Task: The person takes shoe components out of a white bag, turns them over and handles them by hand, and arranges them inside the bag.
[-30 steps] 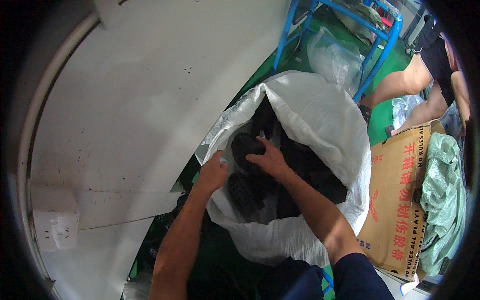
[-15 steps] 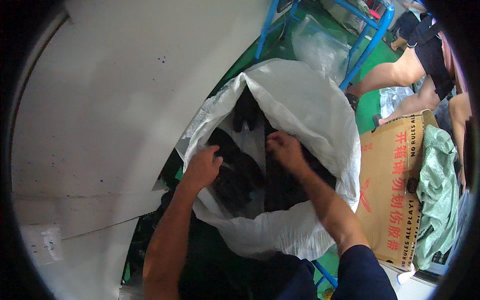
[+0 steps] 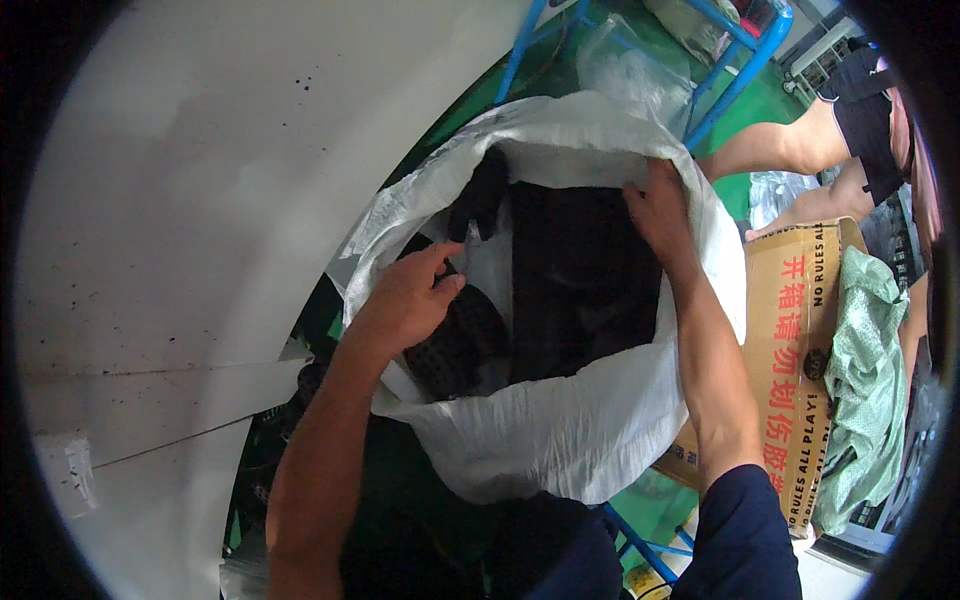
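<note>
A large white woven sack (image 3: 560,440) stands with its mouth open in front of me. Inside it on the right lies a flat black rectangular piece (image 3: 580,275), its kind unclear. To its left are a black piece with a dotted surface (image 3: 465,340) and a smaller dark bundle (image 3: 487,190) farther back. My left hand (image 3: 412,300) hovers over the left part of the mouth, thumb and index finger apart, holding nothing. At the far right of the opening, my right hand (image 3: 662,215) grips the inner side of the sack, its fingertips partly hidden.
Right of the sack stands a cardboard box (image 3: 790,370) with a pale green cloth (image 3: 865,370) on it. A blue metal frame (image 3: 735,85) and a clear plastic bag (image 3: 635,75) are behind. A white panel (image 3: 190,220) fills the left. Another person's leg (image 3: 775,150) shows at far right.
My right hand has moved from over the black piece to the sack's far right side. That side now sits farther out, uncovering more of the black rectangle. My left hand has shifted slightly farther away.
</note>
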A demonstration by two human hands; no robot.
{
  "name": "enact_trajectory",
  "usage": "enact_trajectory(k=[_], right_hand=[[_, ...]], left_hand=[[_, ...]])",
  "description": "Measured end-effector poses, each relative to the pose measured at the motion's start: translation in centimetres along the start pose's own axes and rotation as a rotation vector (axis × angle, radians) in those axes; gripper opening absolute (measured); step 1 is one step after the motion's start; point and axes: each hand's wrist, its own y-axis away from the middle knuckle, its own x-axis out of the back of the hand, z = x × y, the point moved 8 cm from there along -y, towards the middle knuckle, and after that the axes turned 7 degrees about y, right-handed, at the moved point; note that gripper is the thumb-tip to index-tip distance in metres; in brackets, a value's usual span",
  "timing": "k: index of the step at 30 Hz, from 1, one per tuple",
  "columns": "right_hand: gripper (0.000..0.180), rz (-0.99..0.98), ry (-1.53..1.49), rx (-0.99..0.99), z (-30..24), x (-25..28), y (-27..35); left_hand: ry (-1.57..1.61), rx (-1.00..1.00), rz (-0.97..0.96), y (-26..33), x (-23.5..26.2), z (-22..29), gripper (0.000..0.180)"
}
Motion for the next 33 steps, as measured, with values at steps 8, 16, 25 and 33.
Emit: enact_trajectory(k=[8,16,25,33], right_hand=[[0.082,-0.494,0.095,0.186,-3.8,-3.3,5.7],[0.108,-0.557,0.225,0.128,-1.2,-7.2,4.6],[0.090,-0.382,0.418,0.264,-1.8,-8.0,6.6],[0.095,-0.509,0.306,-0.100,-0.7,-8.7,7.6]], left_hand=[[-0.071,-0.018,-0.063,0.1,-0.3,-0.7,0.041],[-0.146,-0.243,-0.145,-0.8,-3.2,-2.4,0.038],[-0.054,-0.268,-0.079,-0.8,-4.2,-0.6,0.033],[0.023,-0.158,-0.053,-0.9,-4.1,-0.2,0.033]])
